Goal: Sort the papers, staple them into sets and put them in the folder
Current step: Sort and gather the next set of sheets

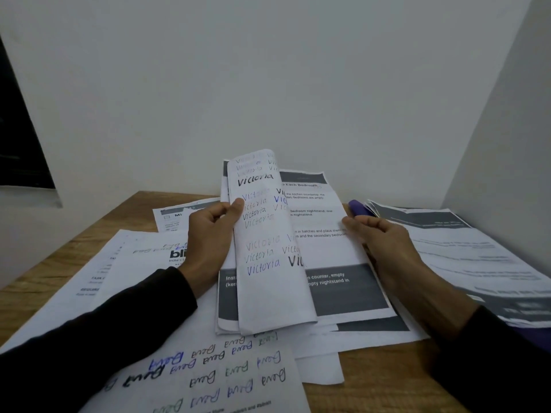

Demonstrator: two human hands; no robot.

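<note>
Landmark: the wooden table (384, 380), set into a corner of white walls; every place below was taken from it.
Left hand: the left hand (210, 236) was curled round the left edge of a held bundle above the middle of the table, thumb on the front sheet, fingers behind.
Right hand: the right hand (384, 245) pinched the right edge of the same bundle, thumb and forefinger closed on the paper.
Held bundle: the front sheet (268, 248), handwritten with "Victoria" many times over, was bent back on itself lengthwise; behind it the printed sheet (325, 242) with dark grey bands showed. How many sheets the bundle held could not be told.
Loose papers, near edge of table: one handwritten page (226, 371), its writing upside down to the camera.
Loose papers, left side of table: two could be counted, a large page with a bold "bl" logo (125, 263) and a printed page (179, 217) behind it toward the wall.
Loose papers, right side of table: a stack of printed pages (465, 257), count unclear.
Purple object: one purple object (359, 208) lay at the far right of the table, partly hidden by the right hand; what it was could not be told.
</note>
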